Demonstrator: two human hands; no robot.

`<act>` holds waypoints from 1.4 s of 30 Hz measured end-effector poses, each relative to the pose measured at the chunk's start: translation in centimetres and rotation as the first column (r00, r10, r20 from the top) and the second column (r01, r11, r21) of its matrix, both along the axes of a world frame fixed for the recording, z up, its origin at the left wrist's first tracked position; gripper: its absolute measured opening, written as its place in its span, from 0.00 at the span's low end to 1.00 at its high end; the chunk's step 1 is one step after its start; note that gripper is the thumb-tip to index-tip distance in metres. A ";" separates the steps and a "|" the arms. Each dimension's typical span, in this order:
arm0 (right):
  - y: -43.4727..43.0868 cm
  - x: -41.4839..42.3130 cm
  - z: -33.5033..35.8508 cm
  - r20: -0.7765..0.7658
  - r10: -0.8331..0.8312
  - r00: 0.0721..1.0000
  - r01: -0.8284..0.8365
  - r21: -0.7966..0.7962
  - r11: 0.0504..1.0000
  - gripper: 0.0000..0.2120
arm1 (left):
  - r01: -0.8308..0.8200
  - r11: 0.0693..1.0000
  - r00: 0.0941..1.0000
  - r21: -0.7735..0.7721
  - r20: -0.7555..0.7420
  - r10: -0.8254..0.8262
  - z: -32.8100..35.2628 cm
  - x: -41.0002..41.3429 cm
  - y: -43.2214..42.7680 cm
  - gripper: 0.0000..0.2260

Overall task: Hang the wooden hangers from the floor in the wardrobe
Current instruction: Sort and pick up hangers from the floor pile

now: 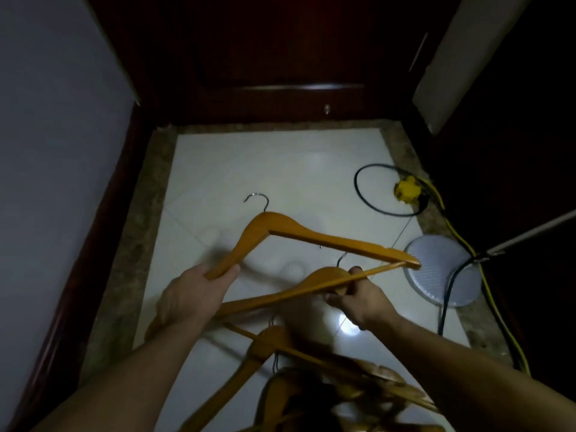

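Note:
I hold two wooden hangers above the white tiled floor. My left hand (193, 294) grips the left arm end of the upper hanger (311, 236), whose metal hook points away from me. My right hand (358, 296) grips the neck of a second hanger (280, 296), just below its dark hook, and that hanger crosses under the first. A pile of several more wooden hangers (311, 381) lies blurred on the floor near my feet. The wardrobe's inside is not in view.
A dark wooden door (280, 57) closes the far end of the narrow floor. At the right lie a coiled black cable (364, 198), a yellow plug block (405, 188), yellow-black cords and a round grey mesh racket head (436, 269). A pale wall stands at the left.

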State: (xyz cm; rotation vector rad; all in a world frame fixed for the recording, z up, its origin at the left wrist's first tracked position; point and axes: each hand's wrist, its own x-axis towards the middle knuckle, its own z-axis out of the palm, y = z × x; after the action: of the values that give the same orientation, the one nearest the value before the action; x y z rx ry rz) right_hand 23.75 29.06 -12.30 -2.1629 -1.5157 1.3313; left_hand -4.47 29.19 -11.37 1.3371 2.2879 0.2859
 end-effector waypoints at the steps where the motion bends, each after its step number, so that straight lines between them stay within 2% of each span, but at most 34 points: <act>1: 0.2 0.3 1.3 -0.027 -0.009 1.000 0.010 0.026 1.000 0.17 | 0.017 1.000 1.000 0.021 0.012 -0.017 1.2 0.1 0.2 0.29; 4: 0.8 0.9 5.8 -0.086 -0.016 0.996 0.026 0.116 0.993 0.17 | 0.045 0.996 0.995 0.083 0.085 -0.052 5.9 0.5 1.1 0.27; 8: 2.5 1.1 13.2 -0.048 -0.013 0.999 0.023 0.199 0.980 0.16 | 0.013 0.984 0.990 0.177 0.136 -0.037 13.4 1.5 2.8 0.29; 12: 4.5 1.0 21.0 -0.032 -0.031 0.999 0.040 0.308 0.951 0.25 | 0.016 0.958 0.989 0.285 0.134 -0.056 22.1 2.4 4.3 0.24; 15: 5.2 1.3 27.7 -0.060 -0.042 0.997 0.060 0.333 0.941 0.22 | -0.009 0.944 0.977 0.330 0.205 -0.063 28.3 1.9 5.1 0.23; 20: 5.2 2.6 39.8 -0.042 -0.056 0.998 0.067 0.369 0.927 0.19 | 0.010 0.942 0.995 0.336 0.090 -0.043 39.8 0.2 5.5 0.28; 23: 4.7 3.0 48.2 -0.044 0.004 0.999 0.014 0.398 0.917 0.13 | 0.036 0.951 0.999 0.307 0.004 -0.039 47.6 0.2 5.9 0.29; 25: 4.4 3.1 53.5 -0.022 0.035 0.999 -0.022 0.417 0.909 0.13 | 0.031 0.954 0.999 0.300 0.030 -0.042 53.2 0.5 6.0 0.31; 27: 4.2 3.5 58.5 -0.043 0.021 0.999 -0.002 0.414 0.910 0.17 | 0.047 0.951 0.995 0.306 0.073 -0.073 58.9 1.1 6.0 0.29; 29: 3.7 3.5 63.8 -0.077 0.030 0.997 0.003 0.395 0.918 0.15 | 0.033 0.956 0.979 0.292 0.184 -0.090 65.0 1.5 5.8 0.27; 31: 3.1 3.5 68.6 -0.151 0.015 0.988 0.047 0.399 0.916 0.15 | 0.050 0.947 0.954 0.316 0.266 -0.139 70.4 1.7 5.5 0.21; 33: 2.1 3.3 73.5 -0.208 -0.010 0.978 0.095 0.402 0.911 0.15 | 0.083 0.923 0.944 0.376 0.267 -0.194 75.7 2.0 4.6 0.17; 34: 1.6 3.2 75.6 -0.215 -0.015 0.977 0.103 0.408 0.907 0.17 | 0.091 0.909 0.941 0.406 0.263 -0.212 78.1 2.0 4.3 0.17; 36: 0.8 3.2 79.3 -0.222 -0.019 0.975 0.116 0.431 0.895 0.31 | 0.107 0.883 0.939 0.457 0.246 -0.241 81.9 1.7 3.9 0.19; 38: -0.3 3.3 82.6 -0.236 -0.026 0.971 0.133 0.453 0.882 0.40 | 0.112 0.874 0.937 0.474 0.242 -0.251 85.5 1.2 3.7 0.25; 42: -4.2 2.9 89.5 -0.233 -0.056 0.971 0.169 0.500 0.850 0.42 | 0.128 0.836 0.942 0.534 0.198 -0.271 91.8 1.1 2.1 0.30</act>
State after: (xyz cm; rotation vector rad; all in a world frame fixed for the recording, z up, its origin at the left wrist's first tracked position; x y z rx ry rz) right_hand 26.66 24.88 77.25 -1.6841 -1.4293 0.9348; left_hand -3.42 31.32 80.38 1.6602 1.8861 1.0024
